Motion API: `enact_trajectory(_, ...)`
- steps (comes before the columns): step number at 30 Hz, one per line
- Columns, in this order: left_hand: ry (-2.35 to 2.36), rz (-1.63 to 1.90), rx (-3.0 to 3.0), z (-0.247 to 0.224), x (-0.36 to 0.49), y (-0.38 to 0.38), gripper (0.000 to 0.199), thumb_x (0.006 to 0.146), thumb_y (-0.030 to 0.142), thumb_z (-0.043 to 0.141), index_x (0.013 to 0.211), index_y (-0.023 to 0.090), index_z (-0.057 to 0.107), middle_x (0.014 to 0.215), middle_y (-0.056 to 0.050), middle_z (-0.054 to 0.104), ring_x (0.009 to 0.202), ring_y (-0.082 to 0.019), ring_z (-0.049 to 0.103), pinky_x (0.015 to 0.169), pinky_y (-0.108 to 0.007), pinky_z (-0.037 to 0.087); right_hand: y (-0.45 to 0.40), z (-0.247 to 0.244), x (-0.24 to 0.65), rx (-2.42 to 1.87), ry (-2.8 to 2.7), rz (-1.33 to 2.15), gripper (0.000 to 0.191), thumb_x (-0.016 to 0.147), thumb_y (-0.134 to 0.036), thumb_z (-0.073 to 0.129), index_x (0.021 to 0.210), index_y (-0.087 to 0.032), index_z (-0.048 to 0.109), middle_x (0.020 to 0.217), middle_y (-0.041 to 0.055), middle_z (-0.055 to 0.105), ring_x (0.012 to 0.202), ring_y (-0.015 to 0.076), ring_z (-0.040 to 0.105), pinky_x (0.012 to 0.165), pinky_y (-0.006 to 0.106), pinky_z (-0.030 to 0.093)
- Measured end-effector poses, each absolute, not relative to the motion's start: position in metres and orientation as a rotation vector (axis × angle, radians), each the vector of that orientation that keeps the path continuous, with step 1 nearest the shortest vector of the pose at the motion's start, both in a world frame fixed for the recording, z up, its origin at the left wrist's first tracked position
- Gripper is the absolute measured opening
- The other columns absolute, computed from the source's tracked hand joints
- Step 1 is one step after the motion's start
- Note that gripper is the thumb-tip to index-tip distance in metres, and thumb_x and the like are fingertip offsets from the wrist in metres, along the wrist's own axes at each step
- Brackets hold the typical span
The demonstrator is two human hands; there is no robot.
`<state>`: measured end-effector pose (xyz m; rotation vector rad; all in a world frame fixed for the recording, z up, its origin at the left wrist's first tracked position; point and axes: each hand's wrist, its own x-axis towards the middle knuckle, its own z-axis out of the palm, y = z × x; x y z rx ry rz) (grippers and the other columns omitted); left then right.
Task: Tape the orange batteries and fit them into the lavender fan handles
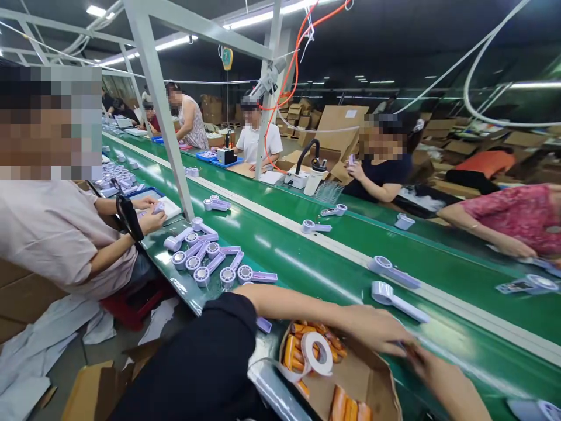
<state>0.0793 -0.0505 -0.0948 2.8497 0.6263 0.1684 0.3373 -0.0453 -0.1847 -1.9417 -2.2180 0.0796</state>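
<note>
At the lower right of the frame, the left hand (377,328) and right hand (432,368) meet over the green conveyor worktop (307,263). Their fingers pinch a small object, largely hidden. Just beside them, lower centre, an open brown cardboard box (363,380) holds orange pieces and a white tape roll (318,352).

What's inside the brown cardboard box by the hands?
The brown cardboard box holds orange cylinder-shaped pieces and a white roll of tape. The left hand reaches over its far side, hiding whatever lies under it.
</note>
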Motion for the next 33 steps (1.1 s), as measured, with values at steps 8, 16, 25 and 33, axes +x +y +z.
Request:
enact_trajectory(8,0.388,0.103,3.055,-0.114,-0.081,-0.136,0.024,0.099,0.037,0.076,0.118,0.025,0.084,0.141,-0.008,0.077,0.124,-0.028,0.074,0.098,-0.038,0.061,-0.063,-0.116,0.235,-2.061,-2.142,0.409,0.026,0.089,-0.024,0.062,0.086,-0.026,0.088,0.101,0.0181,0.086,0.094,0.0411,0.083,0.086,0.048,0.064)
enact_trajectory(16,0.533,0.614,3.069,-0.098,-0.095,-0.161,0.025,0.104,0.029,0.071,0.123,0.013,0.074,0.128,-0.018,0.077,0.129,-0.033,0.066,0.123,-0.055,0.049,-0.177,-0.076,0.195,-1.938,-1.644,0.656,0.055,0.116,-0.052,0.038,0.128,-0.016,0.078,0.111,0.0133,0.084,0.089,0.0187,0.076,0.081,0.027,0.056)
enact_trajectory(25,0.571,0.943,2.990,-0.102,-0.121,-0.195,0.023,0.100,0.011,0.065,0.118,0.022,0.075,0.125,-0.008,0.081,0.119,-0.031,0.075,0.131,-0.073,0.038,-0.288,-0.110,0.127,-1.202,-1.509,1.480,0.064,0.082,-0.077,0.079,0.097,-0.015,0.077,0.057,-0.0062,0.057,0.052,0.0097,0.049,0.052,0.022,0.036)
enact_trajectory(33,0.869,0.984,2.969,-0.110,-0.154,-0.225,0.030,0.099,0.006,0.061,0.118,0.023,0.075,0.123,-0.006,0.082,0.125,-0.030,0.074,0.129,-0.072,0.041,-0.292,-0.115,0.108,-0.976,-1.815,1.721,0.056,0.101,-0.068,0.065,0.078,-0.017,0.072,0.058,-0.0038,0.064,0.048,0.0089,0.051,0.052,0.022,0.038)
